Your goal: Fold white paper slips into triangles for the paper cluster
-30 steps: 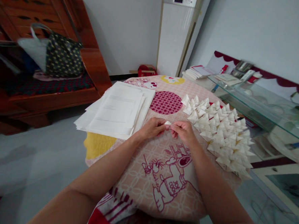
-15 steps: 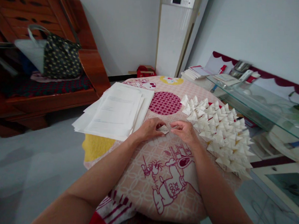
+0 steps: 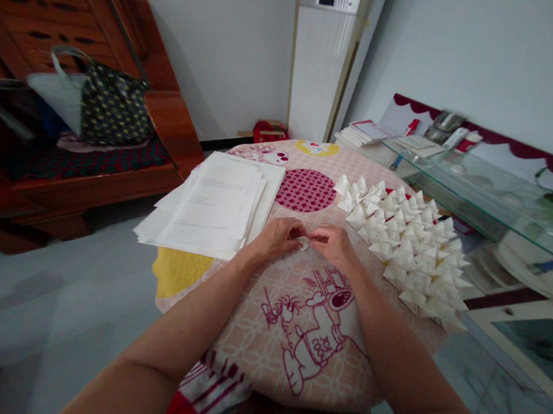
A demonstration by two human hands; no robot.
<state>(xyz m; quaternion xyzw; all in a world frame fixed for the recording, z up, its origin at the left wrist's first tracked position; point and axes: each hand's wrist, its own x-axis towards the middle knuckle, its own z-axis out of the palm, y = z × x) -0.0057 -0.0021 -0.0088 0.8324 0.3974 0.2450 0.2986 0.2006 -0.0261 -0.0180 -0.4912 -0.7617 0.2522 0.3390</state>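
A small piece of folded white paper (image 3: 304, 244) sits between my two hands, low over the middle of the cloth-covered table. Its far part is hidden behind fingers. My left hand (image 3: 281, 237) is closed on its left side, thumb and fingers pinching it. From the right, my right hand (image 3: 333, 243) pinches the paper's other edge, its fingertips close to the left ones. Beyond my left hand lies a stack of white sheets (image 3: 211, 203), some with faint print. Many pointed folded paper pieces (image 3: 405, 240) stand in rows to the right of my right hand.
A pink patterned cloth (image 3: 269, 331) covers the table. At the right stands a glass shelf (image 3: 487, 201) with papers and small items. A wooden bench (image 3: 169, 125) with a dark patterned bag (image 3: 114, 103) is at the left. A tall white cabinet unit (image 3: 322, 72) stands behind.
My right hand has moved left to meet the folded paper, and its fingers now pinch the edge. The left hand stays nearly in place, and less of the paper shows.
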